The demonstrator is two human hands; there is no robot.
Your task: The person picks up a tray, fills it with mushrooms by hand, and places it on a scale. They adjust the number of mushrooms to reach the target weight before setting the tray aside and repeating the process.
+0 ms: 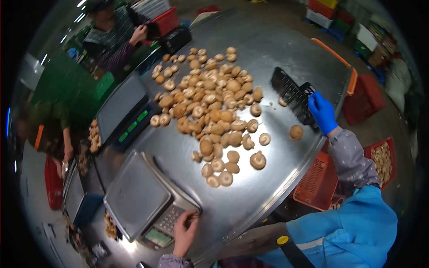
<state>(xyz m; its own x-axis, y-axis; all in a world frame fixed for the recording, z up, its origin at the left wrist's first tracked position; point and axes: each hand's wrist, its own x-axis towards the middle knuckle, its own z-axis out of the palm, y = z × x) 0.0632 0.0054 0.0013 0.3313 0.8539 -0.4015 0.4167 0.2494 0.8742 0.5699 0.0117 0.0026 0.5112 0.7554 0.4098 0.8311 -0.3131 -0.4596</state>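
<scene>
My right hand (322,111), in a blue glove, grips black plastic trays (290,91) that are tilted at the right side of the metal table. One mushroom (282,102) lies beside the trays, and a brown one (296,131) is below them. My left hand (185,233) is bare, with its fingers curled at the corner of a scale (138,196), next to the keypad. Whether anything is inside those fingers is hidden. A large heap of mushrooms (210,102) spreads over the middle of the table, caps and stems facing various ways.
Beyond the heap stands a second scale (123,111) with green displays. Red crates (317,181) sit below the table edge, one (380,163) full of mushrooms. Another person (111,35) works at the far side, and a person's arm (66,138) reaches in at left.
</scene>
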